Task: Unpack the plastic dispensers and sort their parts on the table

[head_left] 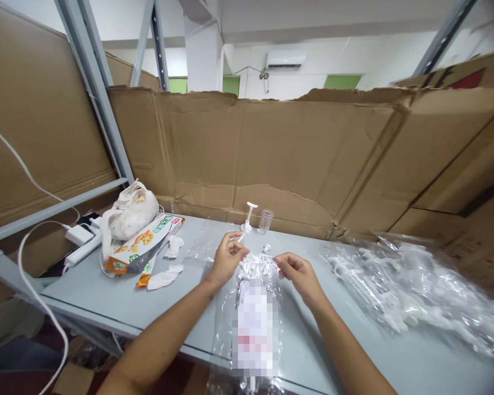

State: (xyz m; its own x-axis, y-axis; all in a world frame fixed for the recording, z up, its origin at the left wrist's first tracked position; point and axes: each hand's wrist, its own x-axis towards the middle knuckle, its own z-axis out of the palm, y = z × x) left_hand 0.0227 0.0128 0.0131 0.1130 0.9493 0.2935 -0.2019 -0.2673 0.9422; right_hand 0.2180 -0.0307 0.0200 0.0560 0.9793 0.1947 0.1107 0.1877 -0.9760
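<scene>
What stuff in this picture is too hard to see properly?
Head view, the only one:
- Label on the clear bag held between the left hand and right hand: blurred out, unreadable.
- Bottom of that bag: cut off by the lower edge.
- White plastic parts at right: jumbled under crinkled wrap, cannot be counted.
- Small white piece on the table: too small to identify.

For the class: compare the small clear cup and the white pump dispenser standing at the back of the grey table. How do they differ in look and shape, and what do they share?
The clear cup is see-through and squat; the white pump dispenser is opaque and stands taller.
The clear cup is a plain cylinder; the white pump dispenser has a thin stem with a crosswise head on top.
Shared: both stand upright near the cardboard wall, side by side on the grey table, beyond the hands and untouched by them.
</scene>
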